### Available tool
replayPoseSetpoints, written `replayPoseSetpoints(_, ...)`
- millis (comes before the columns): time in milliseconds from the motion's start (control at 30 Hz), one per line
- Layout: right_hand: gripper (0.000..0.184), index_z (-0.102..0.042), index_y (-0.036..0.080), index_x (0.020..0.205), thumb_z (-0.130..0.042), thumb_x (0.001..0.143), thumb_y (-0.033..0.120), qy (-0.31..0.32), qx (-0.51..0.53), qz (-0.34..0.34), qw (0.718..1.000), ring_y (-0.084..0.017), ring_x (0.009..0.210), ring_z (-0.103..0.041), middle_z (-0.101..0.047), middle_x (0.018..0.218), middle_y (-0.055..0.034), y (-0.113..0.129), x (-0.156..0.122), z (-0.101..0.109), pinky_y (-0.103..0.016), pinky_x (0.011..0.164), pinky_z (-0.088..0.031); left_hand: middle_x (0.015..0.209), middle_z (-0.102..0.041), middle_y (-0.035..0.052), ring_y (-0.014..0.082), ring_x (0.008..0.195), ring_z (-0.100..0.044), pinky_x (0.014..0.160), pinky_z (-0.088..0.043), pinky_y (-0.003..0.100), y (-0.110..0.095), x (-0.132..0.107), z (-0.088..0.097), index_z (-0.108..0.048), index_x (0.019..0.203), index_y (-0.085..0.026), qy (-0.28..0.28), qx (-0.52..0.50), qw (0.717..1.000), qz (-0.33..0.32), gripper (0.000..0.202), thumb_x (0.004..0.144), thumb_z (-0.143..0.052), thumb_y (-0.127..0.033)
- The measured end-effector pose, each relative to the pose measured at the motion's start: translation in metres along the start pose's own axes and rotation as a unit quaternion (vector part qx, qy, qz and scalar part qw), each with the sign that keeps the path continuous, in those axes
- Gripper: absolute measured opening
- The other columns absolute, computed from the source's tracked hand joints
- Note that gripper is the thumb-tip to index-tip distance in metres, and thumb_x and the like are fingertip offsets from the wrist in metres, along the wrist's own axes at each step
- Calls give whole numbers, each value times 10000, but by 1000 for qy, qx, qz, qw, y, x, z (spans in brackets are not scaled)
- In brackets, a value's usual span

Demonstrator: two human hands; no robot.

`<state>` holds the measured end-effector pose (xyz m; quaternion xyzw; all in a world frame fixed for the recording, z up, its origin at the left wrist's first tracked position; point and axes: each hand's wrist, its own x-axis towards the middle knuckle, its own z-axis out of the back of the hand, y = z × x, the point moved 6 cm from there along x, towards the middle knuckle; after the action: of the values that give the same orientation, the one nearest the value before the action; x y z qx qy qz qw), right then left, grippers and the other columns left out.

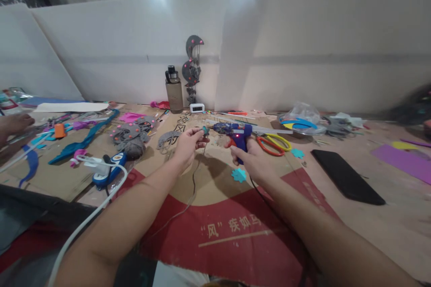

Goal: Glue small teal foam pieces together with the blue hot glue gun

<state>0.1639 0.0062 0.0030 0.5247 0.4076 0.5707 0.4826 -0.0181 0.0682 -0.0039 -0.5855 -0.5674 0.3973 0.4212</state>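
My right hand (251,158) grips a blue hot glue gun (238,134) with its red light on and its nozzle turned left. My left hand (189,142) pinches a small teal piece (205,131) on a thin grey cord (193,179), held right at the nozzle tip. The cord hangs down onto the cardboard sheet (232,228) with its red band and white characters. A teal cut-out shape (239,175) lies on the cardboard just below my right hand.
Orange and yellow scissors (274,144), a black phone (346,176), a second glue gun (109,167) with a white cable, a bottle (174,89), a small clock (197,108) and foam scraps lie around. Another person's hand (15,123) rests at far left. White panels stand behind.
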Motion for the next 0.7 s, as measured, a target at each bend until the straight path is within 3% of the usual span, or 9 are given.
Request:
replayPoseSetpoints(100, 245, -494, 213, 900, -587, 730, 364, -44, 17, -43, 998, -130, 605, -519, -587, 732, 20, -14, 11, 17, -278, 591, -436, 581, -541, -41, 51, 459, -500, 383, -249, 154, 5, 3, 2, -574, 781, -145, 3, 15, 1000, 15, 313, 587, -772, -291)
replayPoseSetpoints(167, 218, -513, 208, 857, -590, 718, 356, -97, -70, -69, 990, -141, 629, -521, -564, 703, 24, -26, 20, 35, -277, 600, -421, 556, -504, -56, 29, 430, -419, 374, -188, 156, 6, 4, 1, -576, 758, -143, 11, 24, 1000, 9, 289, 589, -767, -278)
replayPoseSetpoints(267, 163, -540, 201, 818, -570, 735, 337, -71, -229, -111, 964, -173, 631, -537, -581, 698, -9, -44, 33, 49, -292, 577, -407, 555, -484, -60, 25, 441, -383, 389, -184, 162, 6, 2, -4, -574, 722, -140, 23, 35, 999, -4, 251, 591, -754, -257)
replayPoseSetpoints(367, 159, -584, 165, 843, -554, 768, 301, -39, -413, -103, 904, -246, 755, -591, -640, 810, -111, -49, 37, 52, -348, 664, -438, 548, -484, -58, 29, 443, -373, 406, -210, 174, 4, 0, -7, -578, 709, -143, 30, 54, 998, -21, 215, 607, -738, -245)
replayPoseSetpoints(467, 258, -615, 111, 884, -540, 815, 348, -87, -562, -21, 822, -377, 1005, -544, -616, 1016, -249, -30, 32, 53, -491, 814, -415, 555, -514, -49, 39, 449, -402, 432, -271, 185, 2, -1, -11, -581, 717, -150, 53, 79, 995, -40, 196, 639, -723, -261)
replayPoseSetpoints(500, 275, -614, 106, 889, -543, 819, 363, -113, -579, 10, 808, -403, 1057, -510, -596, 1057, -268, -21, 29, 52, -529, 845, -394, 556, -524, -44, 43, 453, -416, 440, -289, 187, 2, -2, -13, -580, 723, -152, 63, 88, 993, -44, 194, 651, -717, -268)
replayPoseSetpoints(567, 244, -596, 125, 887, -556, 813, 354, -152, -548, 63, 820, -392, 1083, -486, -583, 1069, -250, -5, 23, 49, -540, 881, -378, 560, -544, -35, 54, 464, -446, 450, -318, 189, 2, -3, -15, -579, 746, -153, 73, 104, 991, -51, 185, 672, -701, -271)
replayPoseSetpoints(633, 182, -554, 163, 877, -551, 810, 333, -146, -443, 96, 879, -319, 1012, -523, -594, 1002, -178, 5, 19, 41, -481, 877, -407, 568, -564, -25, 64, 472, -469, 455, -339, 192, 2, -4, -17, -579, 779, -151, 71, 120, 988, -59, 178, 687, -684, -261)
replayPoseSetpoints(700, 163, -499, 199, 866, -546, 809, 345, -99, -292, 85, 948, -242, 873, -559, -595, 898, -94, 6, 20, 25, -417, 818, -451, 577, -582, -18, 72, 475, -485, 462, -358, 196, 2, -6, -19, -580, 813, -152, 70, 140, 985, -71, 183, 698, -674, -259)
